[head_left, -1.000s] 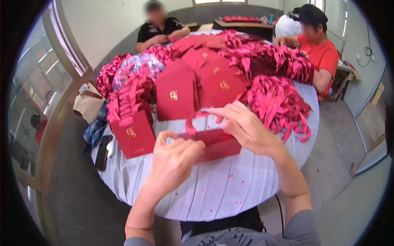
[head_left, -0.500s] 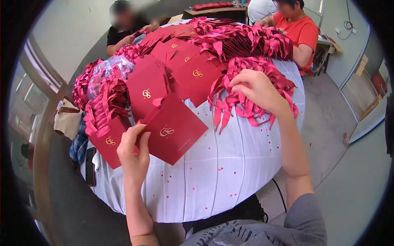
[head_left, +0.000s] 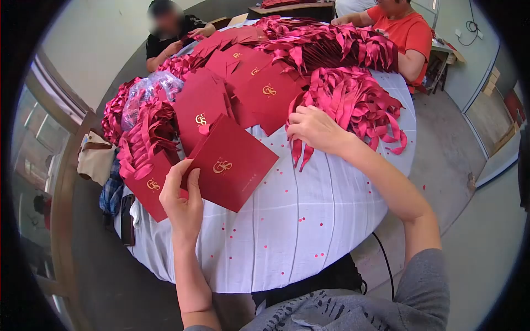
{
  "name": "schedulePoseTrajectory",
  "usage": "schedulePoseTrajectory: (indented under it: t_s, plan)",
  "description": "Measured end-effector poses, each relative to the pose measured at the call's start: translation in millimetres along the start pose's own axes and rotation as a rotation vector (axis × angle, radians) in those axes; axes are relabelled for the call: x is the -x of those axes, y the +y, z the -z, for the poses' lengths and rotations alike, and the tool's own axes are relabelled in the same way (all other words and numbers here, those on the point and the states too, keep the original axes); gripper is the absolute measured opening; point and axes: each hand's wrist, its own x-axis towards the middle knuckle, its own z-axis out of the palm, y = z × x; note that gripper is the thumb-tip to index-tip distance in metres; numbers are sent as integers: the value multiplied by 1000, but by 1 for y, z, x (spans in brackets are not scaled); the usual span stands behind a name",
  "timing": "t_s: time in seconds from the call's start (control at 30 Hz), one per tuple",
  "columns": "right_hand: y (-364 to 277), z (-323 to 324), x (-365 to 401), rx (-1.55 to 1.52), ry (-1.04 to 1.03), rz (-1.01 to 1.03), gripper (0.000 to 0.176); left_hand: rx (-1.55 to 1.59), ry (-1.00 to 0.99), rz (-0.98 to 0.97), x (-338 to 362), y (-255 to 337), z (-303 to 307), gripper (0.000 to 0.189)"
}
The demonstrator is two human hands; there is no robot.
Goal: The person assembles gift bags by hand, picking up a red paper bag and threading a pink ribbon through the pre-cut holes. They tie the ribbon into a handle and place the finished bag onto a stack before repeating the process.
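My left hand [head_left: 181, 199] grips the lower left edge of a flat red paper bag [head_left: 234, 164] with a gold logo, held tilted over the white tablecloth. My right hand [head_left: 314, 129] reaches forward with fingers curled into the near edge of a pile of red ribbons [head_left: 353, 105]; ribbon ends hang below the fingers. More red bags [head_left: 265, 94] stand and lean behind the held one, and another red bag [head_left: 150, 185] sits just left of my left hand.
The round table [head_left: 287, 237] has a white cloth dotted with small red paper bits. Ribbon heaps [head_left: 141, 138] and a clear plastic bundle [head_left: 146, 91] lie at left. Two other people sit at the far side. A phone [head_left: 127, 219] and a beige bag [head_left: 95, 157] are at left.
My right hand moved from the bag onto the ribbon pile and now digs into its near edge. My left hand turned the bag flat, logo up, and keeps holding it.
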Motion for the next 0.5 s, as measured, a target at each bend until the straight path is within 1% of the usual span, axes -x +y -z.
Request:
schedulePoseTrajectory:
  t_s: [0.03, 0.1, 0.13, 0.17, 0.2, 0.23, 0.3, 0.33, 0.37, 0.43, 0.47, 0.5]
  plan:
    - [-1, 3, 0, 3, -1, 11, 14, -4, -8, 7, 0, -1, 0, 14]
    - [-10, 14, -2, -212, 257, -69, 9, -13, -15, 27, 0, -2, 2, 17]
    - [-21, 26, -6, -255, 317, -116, 11, -19, -12, 38, -1, -2, 2, 19]
    - [-30, 38, -11, -289, 360, -108, 11, 10, -49, 109, -1, -5, 3, 21]
    - [-39, 49, -18, -329, 401, -98, 12, 14, -68, 90, -2, -8, 4, 21]
    - [-50, 61, -23, -428, 402, -106, 10, 24, -114, 162, -4, -3, 7, 21]
    - [-76, 75, -35, -806, 424, -156, 7, 189, -168, 208, -7, -2, 11, 22]
    - [-84, 77, -40, -882, 434, -102, 7, 256, -180, 236, -8, -3, 11, 23]
    - [-96, 80, -44, -892, 411, -93, 7, 254, -165, 256, -8, -7, 11, 23]
    - [-117, 82, -54, -1185, 421, -161, 8, 366, -253, 229, -6, -17, 10, 23]
    - [-119, 77, -59, -1235, 400, -126, 8, 384, -262, 231, -6, -19, 9, 24]
    - [-125, 79, -62, -1269, 310, -236, 8, 418, -291, 270, -7, -19, 10, 24]
